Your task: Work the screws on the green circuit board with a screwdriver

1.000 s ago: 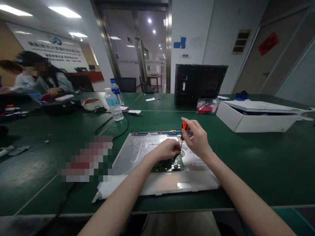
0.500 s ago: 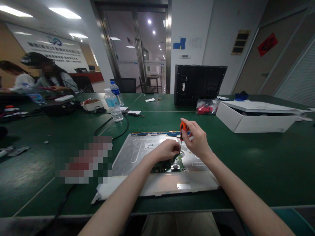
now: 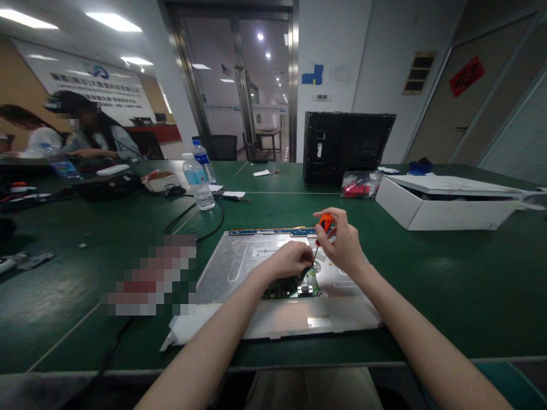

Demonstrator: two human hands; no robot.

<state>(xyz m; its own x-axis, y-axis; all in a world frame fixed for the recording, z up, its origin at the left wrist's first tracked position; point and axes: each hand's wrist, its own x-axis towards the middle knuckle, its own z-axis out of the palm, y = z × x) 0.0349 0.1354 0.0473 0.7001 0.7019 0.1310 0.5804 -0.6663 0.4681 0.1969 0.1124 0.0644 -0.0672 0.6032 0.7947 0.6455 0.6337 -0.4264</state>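
My right hand (image 3: 343, 239) grips the orange and black handle of a screwdriver (image 3: 325, 222). Its thin shaft slants down toward the upper edge of a green circuit board (image 3: 311, 279). Close to the screwdriver's tip, my left hand (image 3: 294, 257) is closed, its fingertips pinched together over the board; whatever they hold is hidden. Board and hands are over a silvery metal panel (image 3: 222, 270) lying flat on the table. A narrow blue circuit strip (image 3: 260, 232) runs along the panel's far edge.
On the green table (image 3: 444, 296), a white box (image 3: 459, 213) stands at right. A black monitor (image 3: 348, 148) is behind, beside a bag with red contents (image 3: 359, 187). Water bottles (image 3: 198, 185) and a black cable (image 3: 220, 219) lie left. Two people sit at far left.
The screwdriver's handle has tilted to the right, and my right hand's fingers have shifted around it. My left hand stays nearly in place.
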